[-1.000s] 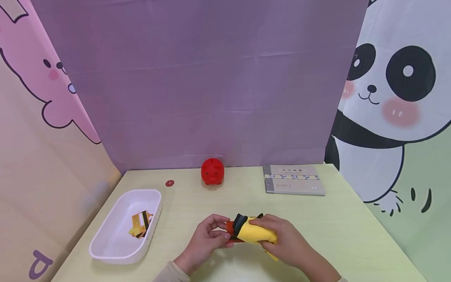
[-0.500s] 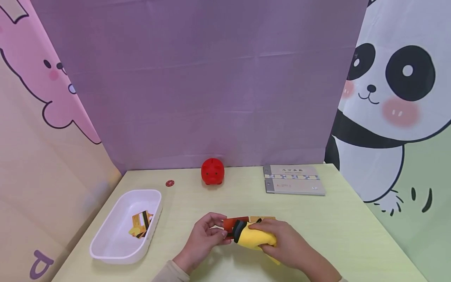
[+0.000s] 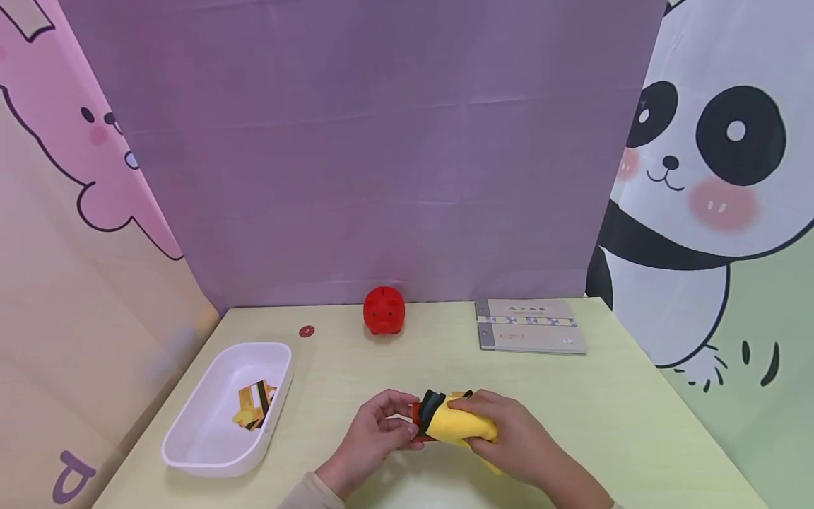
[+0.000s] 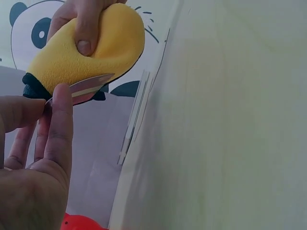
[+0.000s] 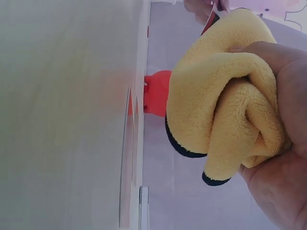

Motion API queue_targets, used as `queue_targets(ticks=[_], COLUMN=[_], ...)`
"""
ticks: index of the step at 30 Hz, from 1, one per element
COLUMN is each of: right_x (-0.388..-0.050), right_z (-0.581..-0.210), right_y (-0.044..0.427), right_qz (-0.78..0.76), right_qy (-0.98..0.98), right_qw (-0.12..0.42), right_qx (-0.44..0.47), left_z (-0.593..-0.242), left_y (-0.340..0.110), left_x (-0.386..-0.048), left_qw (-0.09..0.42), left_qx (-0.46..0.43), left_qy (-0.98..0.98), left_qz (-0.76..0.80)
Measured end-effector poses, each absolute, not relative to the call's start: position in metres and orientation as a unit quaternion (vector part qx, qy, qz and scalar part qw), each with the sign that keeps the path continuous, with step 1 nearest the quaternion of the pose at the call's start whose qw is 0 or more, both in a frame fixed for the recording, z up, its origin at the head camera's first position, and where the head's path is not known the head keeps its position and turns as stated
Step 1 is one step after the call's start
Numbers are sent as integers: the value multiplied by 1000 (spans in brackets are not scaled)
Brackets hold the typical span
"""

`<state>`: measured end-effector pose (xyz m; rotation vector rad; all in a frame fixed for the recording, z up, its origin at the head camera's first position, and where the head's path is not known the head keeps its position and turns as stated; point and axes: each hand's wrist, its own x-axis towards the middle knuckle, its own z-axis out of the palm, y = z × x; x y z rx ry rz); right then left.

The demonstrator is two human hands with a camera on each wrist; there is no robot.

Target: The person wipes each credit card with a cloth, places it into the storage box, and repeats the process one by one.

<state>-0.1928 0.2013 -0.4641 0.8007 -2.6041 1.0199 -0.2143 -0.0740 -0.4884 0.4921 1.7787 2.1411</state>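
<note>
My left hand [image 3: 376, 440] pinches the left end of a red bank card [image 3: 416, 413] between thumb and fingers, above the table. The bunched yellow cloth [image 3: 461, 424], edged in black, is gripped by my right hand [image 3: 516, 433] and lies over most of the card. In the left wrist view the thin card [image 4: 91, 85] is seen almost edge-on against the cloth [image 4: 112, 36]. The right wrist view shows the cloth [image 5: 196, 100] folded into the palm. A sliver of an orange card [image 3: 456, 394] shows behind the cloth; the rest is hidden.
At the left stands a white tray [image 3: 191, 452] with several gold bank cards [image 3: 254, 401] in it. A red piggy bank [image 3: 384, 311] sits at the back, a small red disc [image 3: 307, 331] to its left. A grey notebook [image 3: 531, 336] lies at the back right.
The cloth slid right, uncovering more of the red card and the orange card behind, then came back left over them. Both hands stay close to the same place.
</note>
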Motion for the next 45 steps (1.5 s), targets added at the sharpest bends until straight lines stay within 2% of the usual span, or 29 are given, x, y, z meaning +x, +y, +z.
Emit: queue_targets(ticks=[6, 20, 28, 36, 45], right_x=[-190, -194, -197, -197, -199], right_z=[-465, -465, -462, -460, -455], right_y=[197, 211, 220, 227, 243], right_qz=[334, 326, 339, 357, 390], right_qy=[-890, -901, -902, -886, -883], right_qw=[122, 89, 98, 133, 127], right_qx=[286, 272, 249, 263, 229], left_z=[-491, -490, -491, -492, -491], left_y=[-71, -81, -86, -85, -85], left_x=[-214, -218, -222, -222, -221], left_qw=[148, 127, 133, 129, 109], left_qx=[187, 172, 151, 138, 137], left_qy=[615, 616, 616, 621, 631], left_qz=[752, 758, 761, 761, 756])
